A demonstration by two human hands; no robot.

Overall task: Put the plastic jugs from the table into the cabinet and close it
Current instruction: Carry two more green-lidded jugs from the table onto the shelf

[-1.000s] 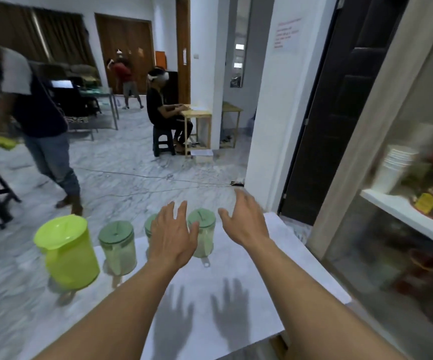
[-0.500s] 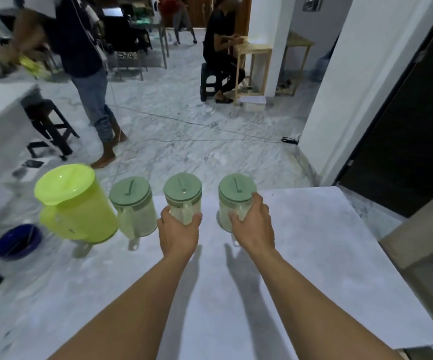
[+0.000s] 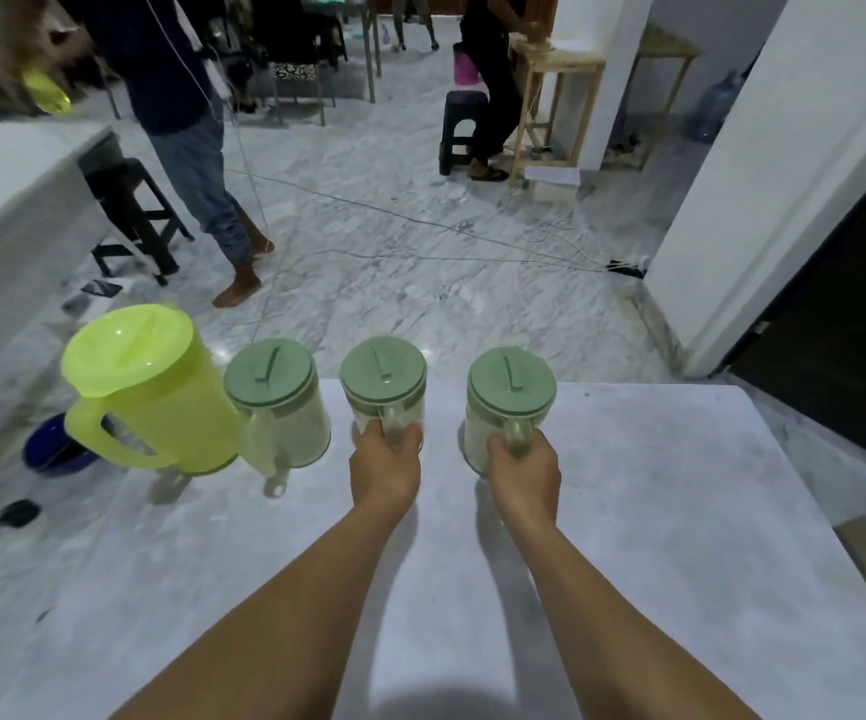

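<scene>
1. Left hand (image 3: 387, 467) fisted round the handle of the middle sage-lid jug (image 3: 383, 389). Right hand (image 3: 524, 472) same on the rightmost sage-lid jug (image 3: 509, 407). Handles face the person, so straight pull-in grip, no wrist twist.
2. Both jugs upright, look like they're on the tabletop (image 3: 654, 511) near its far edge; can't confirm any lift.
3. Third sage-lid jug (image 3: 277, 402) and big lime jug (image 3: 153, 392) sit to the left in the same row, untouched. Handles also toward the near side.
4. Two at once halves the trips, likely the reason for the paired grip.
5. Cabinet not in view. Nothing stored yet.
</scene>
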